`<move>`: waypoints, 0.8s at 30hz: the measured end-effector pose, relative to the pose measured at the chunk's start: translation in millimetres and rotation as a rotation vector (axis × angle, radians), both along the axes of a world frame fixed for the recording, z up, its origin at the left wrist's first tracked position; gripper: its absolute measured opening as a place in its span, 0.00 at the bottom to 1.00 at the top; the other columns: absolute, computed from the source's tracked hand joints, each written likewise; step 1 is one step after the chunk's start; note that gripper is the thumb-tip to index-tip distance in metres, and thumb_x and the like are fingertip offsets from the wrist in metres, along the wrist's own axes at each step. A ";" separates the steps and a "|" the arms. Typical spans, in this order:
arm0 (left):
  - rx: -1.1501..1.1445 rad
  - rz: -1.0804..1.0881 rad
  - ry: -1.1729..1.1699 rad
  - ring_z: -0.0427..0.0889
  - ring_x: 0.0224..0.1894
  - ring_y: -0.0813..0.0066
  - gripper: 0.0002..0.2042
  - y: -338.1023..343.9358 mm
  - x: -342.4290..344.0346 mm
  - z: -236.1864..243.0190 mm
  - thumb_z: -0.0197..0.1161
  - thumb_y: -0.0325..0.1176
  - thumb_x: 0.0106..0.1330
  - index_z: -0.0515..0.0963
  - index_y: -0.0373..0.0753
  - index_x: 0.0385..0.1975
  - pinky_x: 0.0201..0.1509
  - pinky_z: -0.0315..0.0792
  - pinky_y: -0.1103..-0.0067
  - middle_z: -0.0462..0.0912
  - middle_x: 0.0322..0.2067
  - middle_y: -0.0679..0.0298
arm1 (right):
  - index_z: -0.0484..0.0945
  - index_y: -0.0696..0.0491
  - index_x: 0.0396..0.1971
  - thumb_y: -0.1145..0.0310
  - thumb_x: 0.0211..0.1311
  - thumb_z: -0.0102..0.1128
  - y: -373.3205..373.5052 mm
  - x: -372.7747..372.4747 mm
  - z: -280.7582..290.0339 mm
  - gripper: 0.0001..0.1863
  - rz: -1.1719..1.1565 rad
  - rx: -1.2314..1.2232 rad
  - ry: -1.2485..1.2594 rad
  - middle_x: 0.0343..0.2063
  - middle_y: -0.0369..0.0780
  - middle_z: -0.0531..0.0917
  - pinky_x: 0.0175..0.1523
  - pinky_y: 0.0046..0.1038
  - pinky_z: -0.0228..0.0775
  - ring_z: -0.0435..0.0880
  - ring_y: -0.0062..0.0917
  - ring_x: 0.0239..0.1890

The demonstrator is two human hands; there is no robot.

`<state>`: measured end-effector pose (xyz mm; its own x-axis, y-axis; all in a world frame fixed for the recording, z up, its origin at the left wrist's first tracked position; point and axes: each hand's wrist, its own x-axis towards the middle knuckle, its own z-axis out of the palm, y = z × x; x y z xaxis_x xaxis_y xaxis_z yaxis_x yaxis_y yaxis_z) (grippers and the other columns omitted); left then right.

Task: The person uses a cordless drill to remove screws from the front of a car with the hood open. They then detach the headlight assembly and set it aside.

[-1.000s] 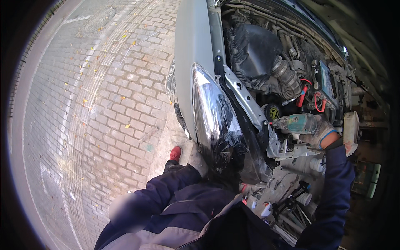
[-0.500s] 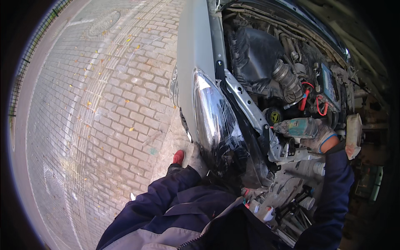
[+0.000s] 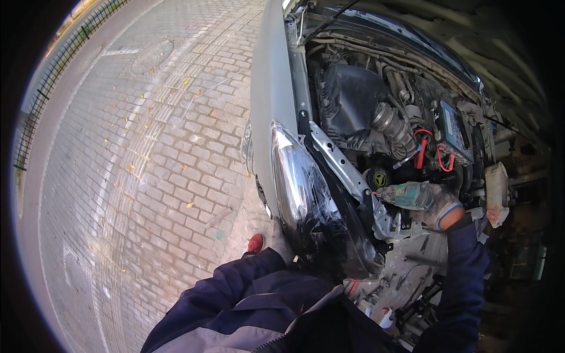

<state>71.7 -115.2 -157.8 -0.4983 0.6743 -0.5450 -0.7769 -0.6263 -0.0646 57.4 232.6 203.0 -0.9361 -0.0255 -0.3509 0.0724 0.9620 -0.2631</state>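
Note:
My right hand (image 3: 441,212), in a pale knitted glove with a blue cuff, is closed around a teal and grey cordless drill (image 3: 412,195). Its tip points left and meets, or nearly meets, a bolt (image 3: 368,192) on the silver metal crossbar (image 3: 344,163) of a car's open front. Beside that bar sits a clear headlight (image 3: 303,194), its lens streaked and shiny. Low against the headlight's outer side rests my left hand (image 3: 280,241), in a grey glove. Its fingers are largely hidden, so their hold cannot be made out.
The engine bay holds a black engine-side cover (image 3: 353,97), a ribbed hose (image 3: 389,122), a red-clamped battery (image 3: 454,132) and a yellow-marked cap (image 3: 378,178). An off-white container (image 3: 497,185) stands right. Tools and parts (image 3: 406,312) lie below; brick paving (image 3: 182,159) spreads left.
The whole view has shifted, so the car sits slightly lower and further left in the picture. The drill stays at the same bolt, and my left hand stays by the headlight.

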 end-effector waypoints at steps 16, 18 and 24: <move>0.037 0.032 -0.007 0.68 0.75 0.57 0.48 4.3 -2.7 6.7 0.40 0.79 0.73 0.64 0.42 0.78 0.83 0.58 0.64 0.71 0.73 0.56 | 0.84 0.45 0.61 0.49 0.68 0.66 4.1 48.9 -7.8 0.25 0.062 0.358 0.011 0.55 0.43 0.89 0.63 0.39 0.79 0.88 0.41 0.56; -0.011 0.006 -0.003 0.66 0.76 0.57 0.50 4.5 -3.2 2.5 0.37 0.80 0.73 0.63 0.41 0.78 0.84 0.56 0.62 0.70 0.74 0.57 | 0.84 0.45 0.61 0.52 0.69 0.65 4.2 57.1 -10.5 0.24 0.031 0.256 0.075 0.50 0.45 0.90 0.61 0.40 0.80 0.90 0.42 0.51; 0.048 -0.012 0.036 0.63 0.78 0.54 0.53 1.3 -1.6 -30.6 0.37 0.83 0.70 0.61 0.42 0.80 0.84 0.54 0.57 0.67 0.76 0.57 | 0.83 0.47 0.61 0.54 0.68 0.68 1.7 73.3 -16.8 0.24 -0.067 0.250 0.119 0.51 0.46 0.90 0.62 0.40 0.80 0.90 0.42 0.52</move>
<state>70.1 -114.0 -188.4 -0.5083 0.7054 -0.4940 -0.7869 -0.6135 -0.0663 130.7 234.3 186.2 -0.9679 0.1109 -0.2256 0.1203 0.9923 -0.0286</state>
